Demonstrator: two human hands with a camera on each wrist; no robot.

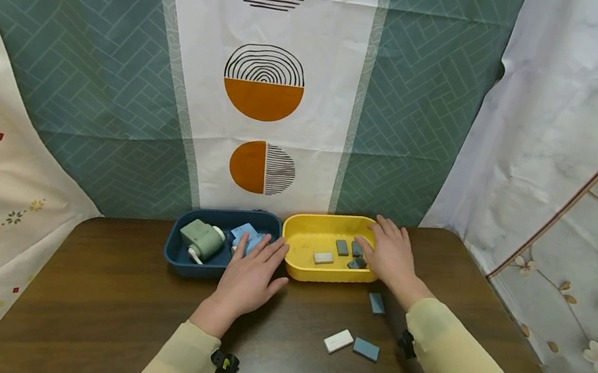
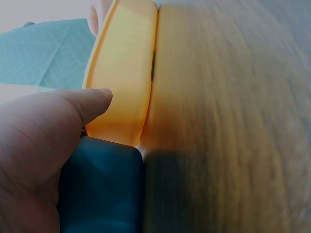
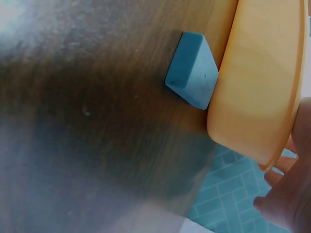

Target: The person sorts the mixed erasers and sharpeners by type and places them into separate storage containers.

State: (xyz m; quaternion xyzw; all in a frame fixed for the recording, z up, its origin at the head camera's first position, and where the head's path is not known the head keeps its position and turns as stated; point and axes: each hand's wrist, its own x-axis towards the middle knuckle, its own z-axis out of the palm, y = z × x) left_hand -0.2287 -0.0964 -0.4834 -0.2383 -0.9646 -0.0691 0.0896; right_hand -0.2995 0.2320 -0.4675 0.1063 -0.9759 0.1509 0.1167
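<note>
My left hand (image 1: pixel 249 278) lies over the right end of a dark blue tray (image 1: pixel 194 271), fingers straight, beside the yellow tray (image 1: pixel 328 277). In the left wrist view its thumb (image 2: pixel 92 104) points across the yellow tray's wall. At the yellow tray's right end is my right hand (image 1: pixel 391 259), with loosely extended fingers over the rim and the thumb toward the inside. Several small grey blocks (image 1: pixel 342 247) and a whitish block (image 1: pixel 324 257) lie in the yellow tray. A green object with white parts (image 1: pixel 202 239) and a light blue object (image 1: pixel 246 234) sit in the blue tray.
On the brown wooden table (image 1: pixel 118 294), a blue-grey block (image 1: pixel 376 303) lies close to the yellow tray's front. Nearer are a white block (image 1: pixel 338 341) and another blue-grey block (image 1: pixel 366 349). Patterned cloth (image 1: pixel 102 112) hangs behind and at both sides.
</note>
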